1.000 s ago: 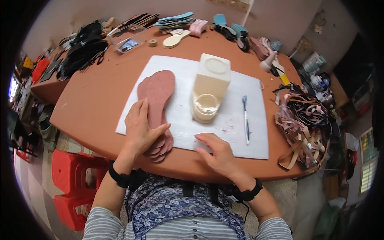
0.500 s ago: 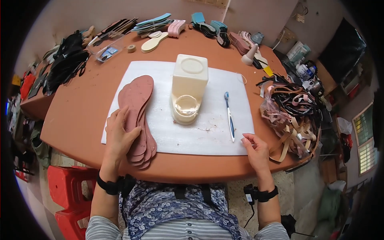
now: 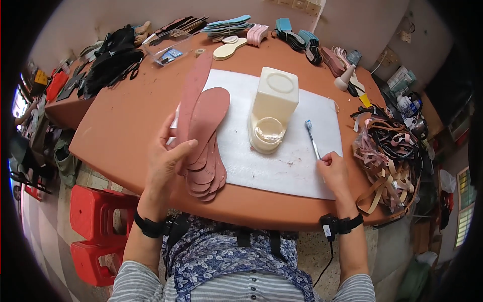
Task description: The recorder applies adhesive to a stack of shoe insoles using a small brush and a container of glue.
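Note:
My left hand (image 3: 168,156) grips a pinkish-brown shoe insole (image 3: 192,90), tilted up on its edge with the thumb on its near side. Below and to its right, several like insoles (image 3: 214,108) lie fanned out in a stack on the left part of a white foam sheet (image 3: 236,173). My right hand (image 3: 333,173) is closed around the lower handle of a blue and white toothbrush (image 3: 313,138), whose bristle end points away from me. Between the hands stands a cream plastic pot (image 3: 278,93) with a round, open cup (image 3: 269,130) at its front.
A tangled heap of straps and strips (image 3: 387,156) covers the table's right side. Along the back are bundled blue soles (image 3: 226,26), a cream insole (image 3: 230,49), a clear plastic box (image 3: 168,48) and black material (image 3: 113,63). Red stools (image 3: 95,211) stand at the lower left.
My left hand has lifted the top insole off the stack and tilted it up. My right hand, empty before, has taken hold of the toothbrush. The whole view has shifted.

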`<state>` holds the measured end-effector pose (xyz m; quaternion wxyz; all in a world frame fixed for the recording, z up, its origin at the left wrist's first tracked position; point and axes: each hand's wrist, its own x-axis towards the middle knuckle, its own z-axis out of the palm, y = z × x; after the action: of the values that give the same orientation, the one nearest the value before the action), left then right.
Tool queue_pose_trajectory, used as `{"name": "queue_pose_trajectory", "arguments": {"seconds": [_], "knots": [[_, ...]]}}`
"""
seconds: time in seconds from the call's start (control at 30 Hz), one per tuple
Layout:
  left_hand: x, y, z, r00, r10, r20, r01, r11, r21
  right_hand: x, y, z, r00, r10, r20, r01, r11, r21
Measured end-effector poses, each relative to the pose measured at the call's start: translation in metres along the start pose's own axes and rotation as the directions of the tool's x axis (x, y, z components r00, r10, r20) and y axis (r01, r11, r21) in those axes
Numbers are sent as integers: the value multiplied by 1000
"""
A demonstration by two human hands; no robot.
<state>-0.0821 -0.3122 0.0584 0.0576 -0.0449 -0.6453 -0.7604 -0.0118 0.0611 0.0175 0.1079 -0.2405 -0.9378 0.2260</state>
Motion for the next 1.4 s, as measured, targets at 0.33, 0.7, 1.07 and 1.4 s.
{"name": "queue_pose_trajectory", "arguments": {"seconds": [0.33,0.7,1.07,1.4], "knots": [[-1,-21,37,821,-239,518,470,798,-377,7,8,-17,965,157,212,-245,830,500],[16,-50,59,883,-181,432,369,838,-403,-7,-2,3,964,82,251,-242,-109,964],[19,-50,62,976,-143,167,174,965,-194,-1,19,22,987,68,149,-148,-10,989],[36,-44,14,972,-129,194,182,940,-290,2,39,33,994,2,111,-109,-178,978]]}}
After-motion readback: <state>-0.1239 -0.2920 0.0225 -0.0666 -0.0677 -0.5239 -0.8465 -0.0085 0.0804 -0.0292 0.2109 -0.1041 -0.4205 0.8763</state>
